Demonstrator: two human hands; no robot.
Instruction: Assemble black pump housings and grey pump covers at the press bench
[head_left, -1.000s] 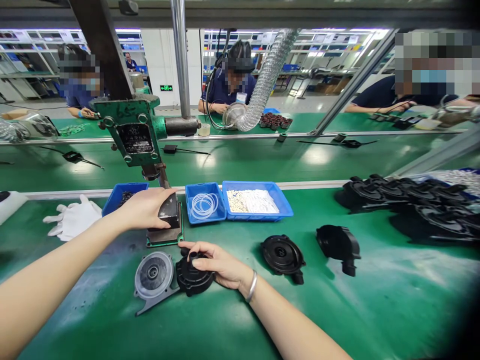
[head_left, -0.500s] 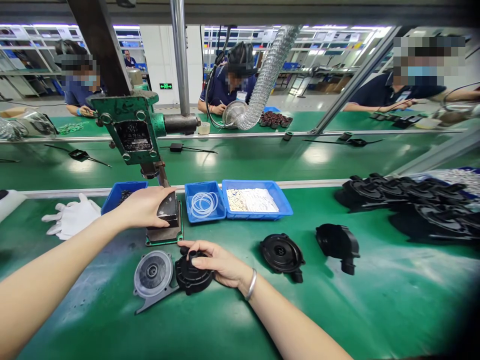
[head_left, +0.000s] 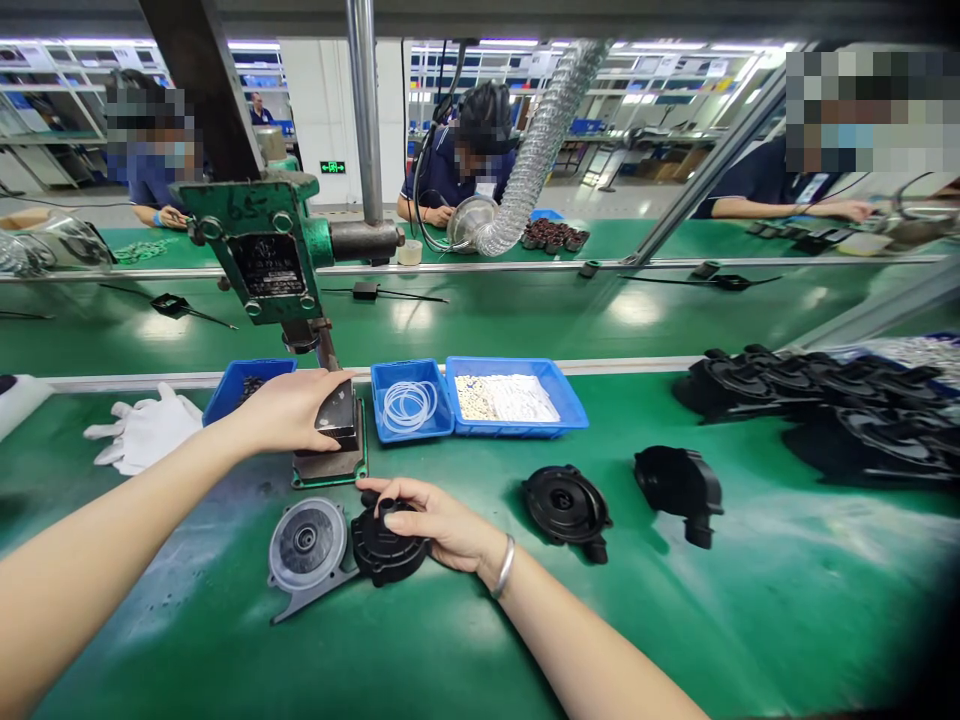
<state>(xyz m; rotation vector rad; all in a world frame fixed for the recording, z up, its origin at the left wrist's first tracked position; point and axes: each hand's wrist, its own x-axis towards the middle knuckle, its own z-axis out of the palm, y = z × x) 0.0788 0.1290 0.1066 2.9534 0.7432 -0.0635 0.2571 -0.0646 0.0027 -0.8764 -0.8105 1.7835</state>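
My left hand [head_left: 281, 412] is closed round a dark metal block [head_left: 338, 416] on the base [head_left: 322, 469] of a green press [head_left: 264, 255]. Thumb and fingers lie along the block's near and far sides. My right hand [head_left: 442, 528] grips a black round plastic pump housing [head_left: 386, 545] with a short spout on top, its thumb beside the spout. The housing rests at the table, touching or partly over the arm of a grey round pump cover [head_left: 307, 546] to its left. Farther right lie a black open housing [head_left: 566, 505] and another black housing [head_left: 679, 490].
A blue bin of clear rings [head_left: 379, 425] and a blue tray of small parts [head_left: 517, 431] stand behind my hands. Left are white gloves [head_left: 150, 430] and a blue bin [head_left: 217, 400]. Black housings [head_left: 817, 385] are heaped at right. Co-workers sit across the conveyor [head_left: 525, 310].
Both hands keep their grips and places. The view has shifted very slightly. Across the line, the co-worker at the right has moved a hand outward.
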